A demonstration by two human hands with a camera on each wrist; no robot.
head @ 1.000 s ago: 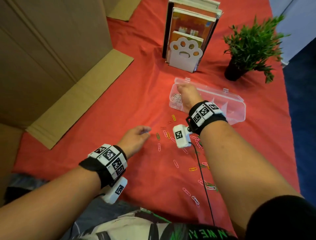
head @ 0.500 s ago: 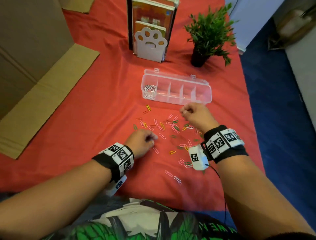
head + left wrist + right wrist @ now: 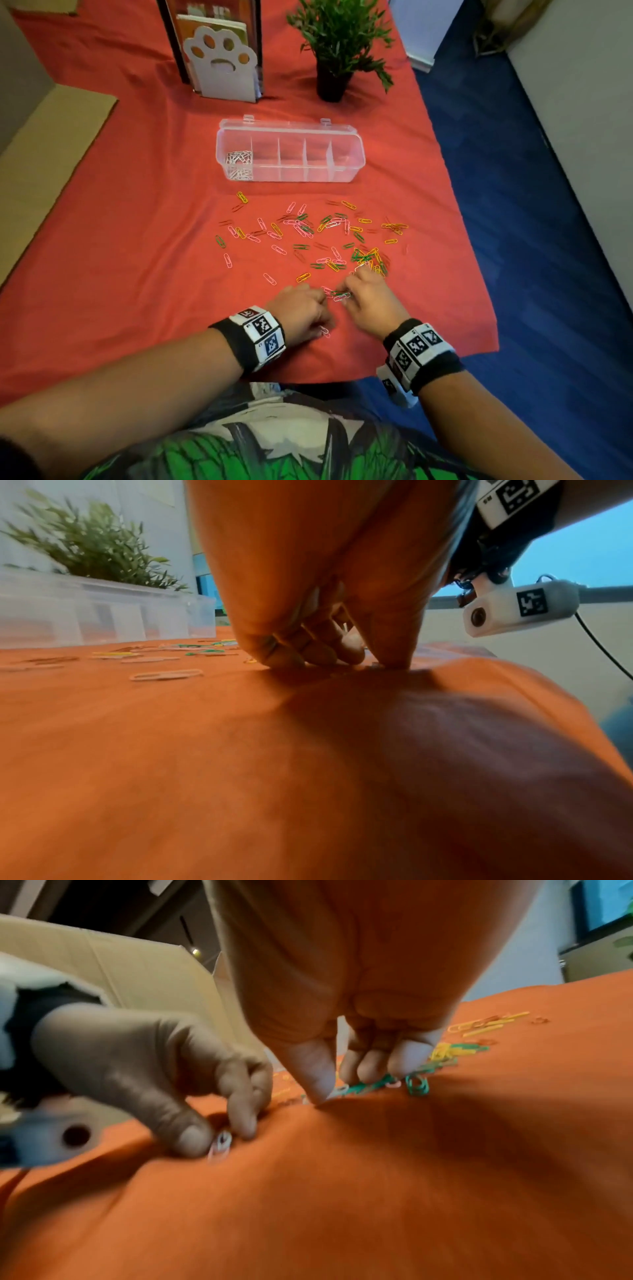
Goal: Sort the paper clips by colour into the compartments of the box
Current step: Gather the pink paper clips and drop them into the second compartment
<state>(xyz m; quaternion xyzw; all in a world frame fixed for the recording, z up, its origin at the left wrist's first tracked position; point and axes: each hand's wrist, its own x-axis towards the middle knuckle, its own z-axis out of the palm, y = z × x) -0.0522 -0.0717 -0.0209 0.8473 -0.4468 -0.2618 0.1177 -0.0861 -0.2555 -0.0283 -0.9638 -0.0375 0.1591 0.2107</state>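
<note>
Both hands drawn nearer, left hand (image 3: 301, 313) pinching pink clip (image 3: 219, 1145), right hand (image 3: 368, 301) pinching clips (image 3: 363, 1088)

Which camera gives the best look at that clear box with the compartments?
The head view: the whole clear box shows from above, dividers plain, white clips in its leftmost compartment. The left wrist view catches only its blurred side wall. The right wrist view does not show it.

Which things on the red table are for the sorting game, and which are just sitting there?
For the game: clear box, white clips in its end compartment, loose coloured clips, left hand, right hand.

Just sitting there: plant, paw bookend, cardboard.
</note>
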